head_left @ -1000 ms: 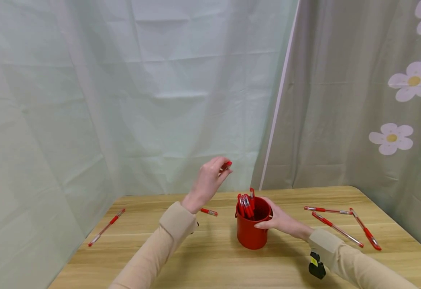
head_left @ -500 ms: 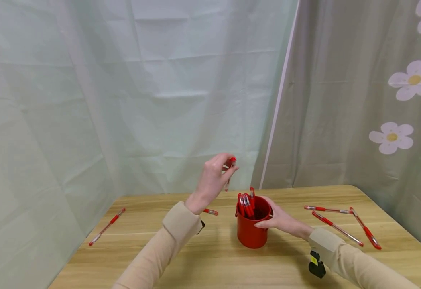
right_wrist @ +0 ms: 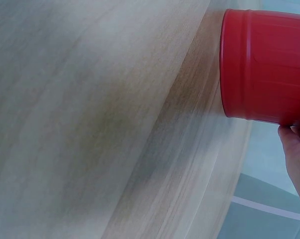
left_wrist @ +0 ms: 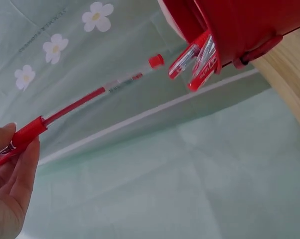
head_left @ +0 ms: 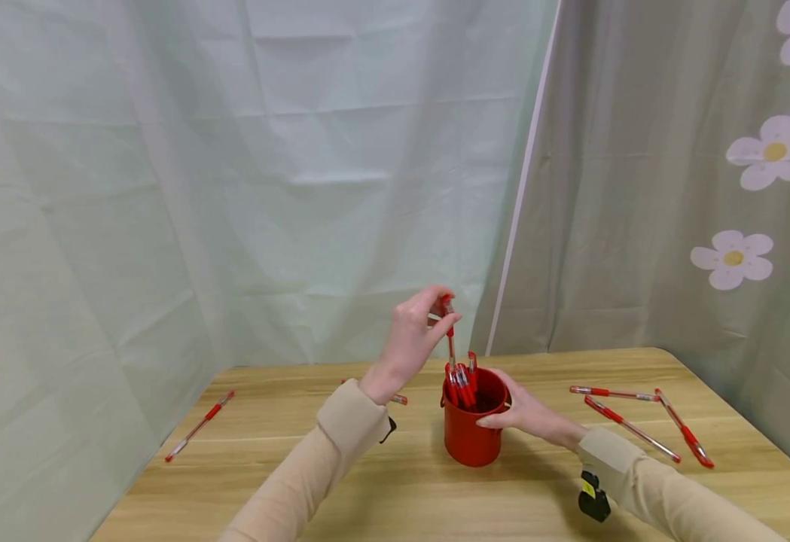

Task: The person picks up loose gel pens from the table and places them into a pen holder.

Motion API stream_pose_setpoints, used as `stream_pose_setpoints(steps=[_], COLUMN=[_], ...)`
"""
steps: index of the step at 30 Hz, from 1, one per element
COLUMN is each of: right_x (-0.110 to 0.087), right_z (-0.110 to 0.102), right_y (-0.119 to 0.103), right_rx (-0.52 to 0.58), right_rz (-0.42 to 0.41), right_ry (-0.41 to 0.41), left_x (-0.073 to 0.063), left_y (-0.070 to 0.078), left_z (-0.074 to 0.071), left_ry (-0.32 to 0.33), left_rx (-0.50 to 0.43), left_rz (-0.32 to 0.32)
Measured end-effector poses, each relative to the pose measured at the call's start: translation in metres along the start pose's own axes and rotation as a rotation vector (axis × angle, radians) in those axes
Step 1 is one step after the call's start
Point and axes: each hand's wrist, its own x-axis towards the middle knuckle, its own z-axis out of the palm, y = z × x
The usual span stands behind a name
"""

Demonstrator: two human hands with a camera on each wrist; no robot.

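Observation:
My left hand point(head_left: 413, 331) pinches a red gel pen point(left_wrist: 82, 102) by its capped end. In the head view that pen hangs nearly upright over the left side of a red bucket point(head_left: 472, 444). The left wrist view shows its lower end close to the bucket's mouth, next to the capped pens inside. Several red pens point(head_left: 461, 385) lean together in the bucket, caps up. My right hand point(head_left: 526, 412) grips the bucket's right side, thumb at the near rim and fingers around the far side. In the right wrist view, fingers point(right_wrist: 292, 142) touch the bucket's wall.
On the wooden table point(head_left: 428, 512), one pen point(head_left: 201, 425) lies at the left. Another pen point(head_left: 400, 399) is partly hidden behind my left wrist. At the right lie a crosswise pen point(head_left: 614, 394), a slanted pen point(head_left: 632, 429) and a third pen point(head_left: 684, 429). Curtains point(head_left: 367, 188) hang behind.
My left hand has moved right toward the bucket, and its pen has swung from mostly hidden to hanging down over the opening. The right hand and the bucket have stayed in place.

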Motion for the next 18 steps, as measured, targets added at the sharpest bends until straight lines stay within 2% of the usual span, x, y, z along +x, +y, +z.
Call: stream_pose_setpoints(steps=[18], right_x=[0.001], right_z=[0.001], right_y=[0.000], right_rx=[0.024], right_rz=[0.027], right_ry=[-0.010], left_x=[-0.011], left_y=[-0.011], left_z=[0.021], left_ry=[-0.079], left_rx=[0.011], left_rz=[-0.065])
